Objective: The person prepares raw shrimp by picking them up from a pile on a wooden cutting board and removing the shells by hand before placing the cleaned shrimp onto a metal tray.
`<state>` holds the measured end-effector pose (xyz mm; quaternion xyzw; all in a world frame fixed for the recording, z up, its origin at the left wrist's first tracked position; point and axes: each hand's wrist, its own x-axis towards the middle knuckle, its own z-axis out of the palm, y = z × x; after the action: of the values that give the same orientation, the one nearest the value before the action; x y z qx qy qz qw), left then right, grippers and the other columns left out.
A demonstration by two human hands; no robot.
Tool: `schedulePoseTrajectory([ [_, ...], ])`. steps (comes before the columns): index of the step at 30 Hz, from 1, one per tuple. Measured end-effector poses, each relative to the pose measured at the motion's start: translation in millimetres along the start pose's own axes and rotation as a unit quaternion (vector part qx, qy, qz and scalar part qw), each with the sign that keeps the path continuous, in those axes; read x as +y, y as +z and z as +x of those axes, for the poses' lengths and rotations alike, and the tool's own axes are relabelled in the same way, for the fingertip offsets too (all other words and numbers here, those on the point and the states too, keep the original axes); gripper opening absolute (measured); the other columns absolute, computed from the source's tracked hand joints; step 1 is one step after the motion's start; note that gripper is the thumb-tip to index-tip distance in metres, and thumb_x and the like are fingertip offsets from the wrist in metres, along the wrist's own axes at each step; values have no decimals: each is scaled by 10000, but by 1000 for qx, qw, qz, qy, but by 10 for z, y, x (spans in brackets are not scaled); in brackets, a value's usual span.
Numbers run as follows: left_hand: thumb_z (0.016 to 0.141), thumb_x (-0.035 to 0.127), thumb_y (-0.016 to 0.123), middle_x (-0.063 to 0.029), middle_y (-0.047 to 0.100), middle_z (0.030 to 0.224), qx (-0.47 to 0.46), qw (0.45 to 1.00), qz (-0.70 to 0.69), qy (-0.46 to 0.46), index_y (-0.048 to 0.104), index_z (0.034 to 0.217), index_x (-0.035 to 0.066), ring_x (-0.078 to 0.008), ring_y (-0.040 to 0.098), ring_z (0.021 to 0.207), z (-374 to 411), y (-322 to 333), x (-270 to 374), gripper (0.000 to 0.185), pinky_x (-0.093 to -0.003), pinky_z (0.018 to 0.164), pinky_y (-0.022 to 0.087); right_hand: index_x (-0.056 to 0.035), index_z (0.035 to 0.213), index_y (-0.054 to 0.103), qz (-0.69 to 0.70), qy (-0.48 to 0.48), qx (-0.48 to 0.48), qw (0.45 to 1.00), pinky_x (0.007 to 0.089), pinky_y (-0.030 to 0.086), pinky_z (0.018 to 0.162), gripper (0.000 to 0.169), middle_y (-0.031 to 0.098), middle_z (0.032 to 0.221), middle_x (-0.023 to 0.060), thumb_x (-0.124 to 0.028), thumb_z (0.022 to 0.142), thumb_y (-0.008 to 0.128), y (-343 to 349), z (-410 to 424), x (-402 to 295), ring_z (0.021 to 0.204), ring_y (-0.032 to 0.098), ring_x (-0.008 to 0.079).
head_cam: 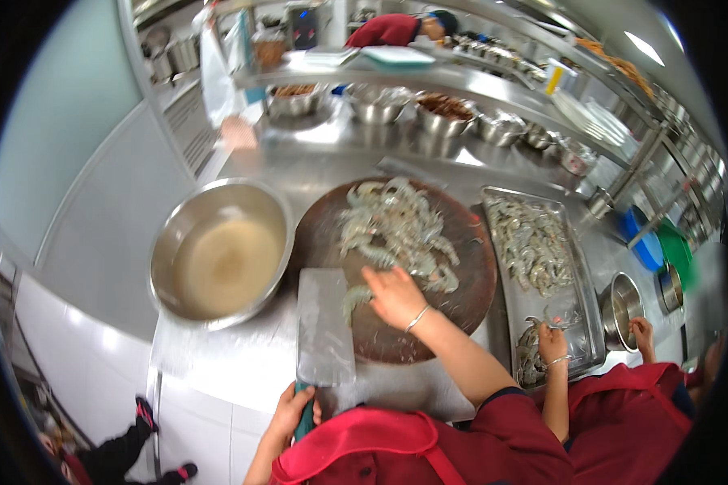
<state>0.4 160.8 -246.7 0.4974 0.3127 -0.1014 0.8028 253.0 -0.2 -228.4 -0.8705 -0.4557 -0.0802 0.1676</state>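
Note:
My left hand [294, 407] grips the green handle [304, 418] of a wide-bladed cleaver [326, 327], whose flat blade reaches over the near left edge of a round brown chopping board [394, 345]. Over the board, my right hand [396, 297] has its fingers apart, with a bracelet at the wrist. One single shrimp [355, 301] lies beside its fingers; contact cannot be told. Just beyond the fingertips is a heap of raw grey shrimp [394, 224]. A large steel bowl [164, 267] of cloudy liquid [227, 267] stands left of the board.
To the right, a co-worker's hand [552, 344] handles shrimp over a metal tray [582, 327]. Their other hand [643, 334] is at a steel pot [614, 303]. Steel bowls [376, 112] line the back under a shelf [340, 74]. Another person [388, 30] bends beyond it.

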Motion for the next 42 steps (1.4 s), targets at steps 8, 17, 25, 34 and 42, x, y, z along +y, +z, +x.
schedulePoseTrajectory([
  [8, 873, 184, 489, -68, 537, 616, -19, 1000, -3, 16, 430, 958, 26, -155, 522, 468, -7, -17, 1, 189, -271, 453, 444, -20, 911, 510, 123, 61, 89, 987, 387, 438, 733, 233, 486, 943, 125, 19, 689, 569, 82, -69, 30, 868, 510, 315],
  [17, 880, 167, 473, -70, 539, 621, -46, 997, -37, 41, 433, 998, 21, -153, 526, 481, -12, -32, -9, 191, -266, 472, 445, 0, 883, 501, 88, 5, 186, 979, 379, 446, 764, 171, 509, 1016, 147, 15, 715, 530, 39, -267, -208, 889, 526, 312],
  [25, 882, 166, 468, -72, 538, 612, -34, 998, -24, 42, 445, 975, 25, -150, 522, 476, -96, -115, 7, 170, -260, 474, 442, 28, 1038, 506, 156, -13, 87, 984, 405, 374, 895, 291, 488, 1138, 171, -52, 760, 530, 8, -329, -392, 1028, 475, 334],
  [34, 878, 176, 465, -70, 536, 603, -54, 997, -41, 23, 463, 986, 7, -152, 522, 478, -176, -119, 92, 200, -258, 469, 441, 1, 1050, 575, 173, -45, 52, 983, 389, 356, 952, 274, 520, 1173, 128, -93, 792, 574, 256, -246, -287, 1141, 444, 300],
  [42, 876, 183, 466, -70, 543, 610, -45, 998, -45, 8, 470, 993, 7, -150, 522, 508, -260, -69, 139, 212, -256, 509, 438, -6, 1025, 589, 122, 8, 83, 989, 403, 354, 933, 256, 536, 1139, 124, -94, 785, 564, 273, -256, -456, 1100, 470, 285],
])
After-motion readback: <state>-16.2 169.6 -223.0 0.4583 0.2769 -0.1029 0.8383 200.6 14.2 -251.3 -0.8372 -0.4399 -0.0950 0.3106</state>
